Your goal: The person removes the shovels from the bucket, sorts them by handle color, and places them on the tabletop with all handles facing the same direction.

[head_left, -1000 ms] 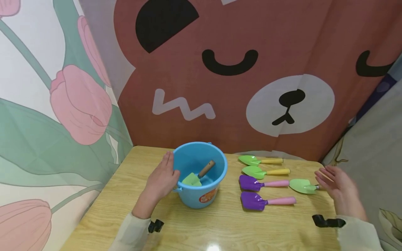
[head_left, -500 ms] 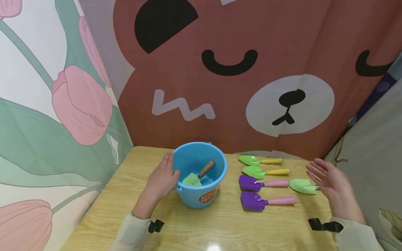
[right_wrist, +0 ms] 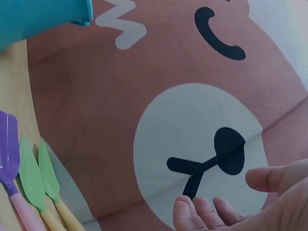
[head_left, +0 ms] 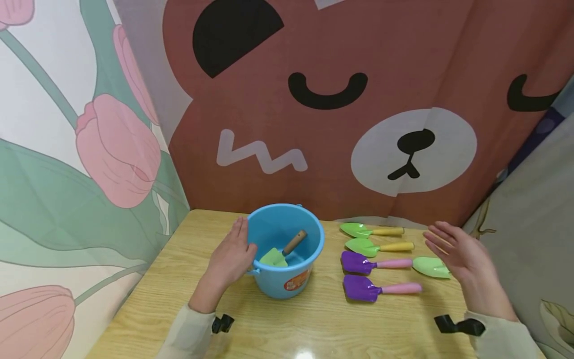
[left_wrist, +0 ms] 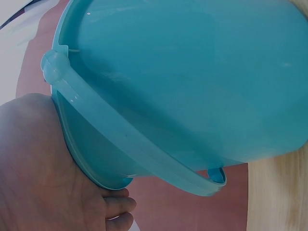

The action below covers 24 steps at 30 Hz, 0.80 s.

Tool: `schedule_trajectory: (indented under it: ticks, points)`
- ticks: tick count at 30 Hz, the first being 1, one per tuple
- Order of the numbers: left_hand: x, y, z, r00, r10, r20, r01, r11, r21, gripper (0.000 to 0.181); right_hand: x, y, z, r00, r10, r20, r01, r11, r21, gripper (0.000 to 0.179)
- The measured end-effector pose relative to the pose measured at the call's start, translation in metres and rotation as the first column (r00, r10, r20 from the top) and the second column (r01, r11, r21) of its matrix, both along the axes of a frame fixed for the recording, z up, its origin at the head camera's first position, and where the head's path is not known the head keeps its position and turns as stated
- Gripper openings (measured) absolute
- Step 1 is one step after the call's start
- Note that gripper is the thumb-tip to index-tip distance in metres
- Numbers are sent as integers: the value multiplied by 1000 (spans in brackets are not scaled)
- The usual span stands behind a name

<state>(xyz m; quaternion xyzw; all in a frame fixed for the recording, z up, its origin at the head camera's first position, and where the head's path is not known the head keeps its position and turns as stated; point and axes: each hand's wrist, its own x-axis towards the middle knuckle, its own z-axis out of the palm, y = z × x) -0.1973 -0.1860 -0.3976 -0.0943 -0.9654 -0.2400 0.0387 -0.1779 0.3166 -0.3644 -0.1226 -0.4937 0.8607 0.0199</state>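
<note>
A blue bucket (head_left: 280, 281) stands upright on the table, holding a small light-green shovel (head_left: 274, 257) with a brown handle. My left hand (head_left: 230, 257) rests against the bucket's left rim, fingers extended; in the left wrist view the palm lies beside the rim, and the bucket's handle (left_wrist: 139, 147) hangs down. My right hand (head_left: 464, 259), fingers spread loosely and holding nothing, hovers at the right above a pale-green trowel (head_left: 430, 267), whose handle it hides. To its left lie two purple shovels (head_left: 360, 288) with pink handles and two green trowels (head_left: 362, 246) with yellow handles.
The wooden table (head_left: 251, 329) meets a brown bear-print curtain (head_left: 332, 189) at its back edge. A tulip-print curtain (head_left: 116, 149) hangs at the left, and a pale cloth (head_left: 533, 199) hangs along the right side.
My right hand has moved left and slightly farther away, covering the pale-green trowel's handle. My left hand, the bucket and the tools have stayed in place.
</note>
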Motion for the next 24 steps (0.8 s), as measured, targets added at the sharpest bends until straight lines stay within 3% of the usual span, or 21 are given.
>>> schedule_trajectory:
  ticks: [7,24]
  points:
    - [0,0,0,1000,-1,-2,1,1000,-8,73,-2,-12,5,999,37,-24,-36,999,20,6]
    - [0,0,1,1000,-2,7,2,1000,-9,73,-13,-37,17,994,103,22,-105,985,135,17]
